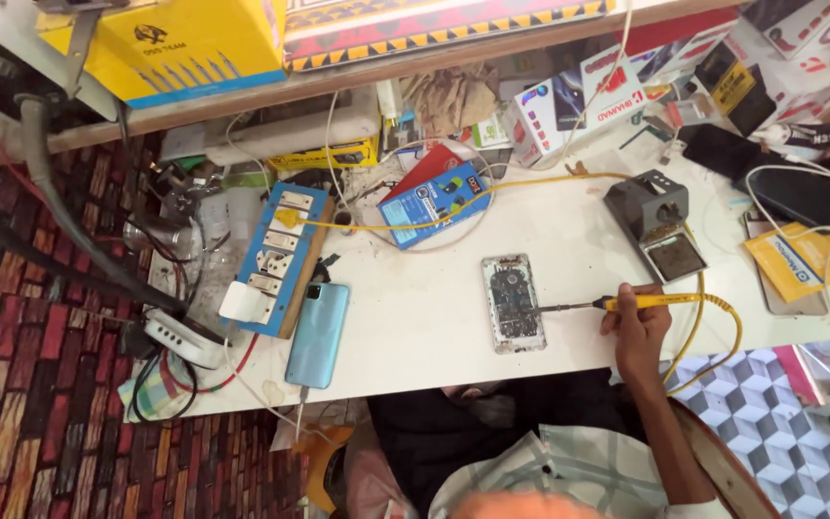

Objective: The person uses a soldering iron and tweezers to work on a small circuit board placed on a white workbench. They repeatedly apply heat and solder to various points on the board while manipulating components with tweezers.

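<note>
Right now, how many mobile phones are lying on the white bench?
4, maybe more hidden in clutter: opened phone at the soldering iron tip, light-blue phone left, two dark phones far right.

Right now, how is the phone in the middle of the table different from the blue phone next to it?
The opened phone has its back off, showing dark circuit parts; the blue phone is closed, with a smooth light-blue back. The right hand points a yellow soldering iron at the opened phone; nothing touches the blue phone. The blue phone looks bigger. Both lie flat on the white table.
</note>
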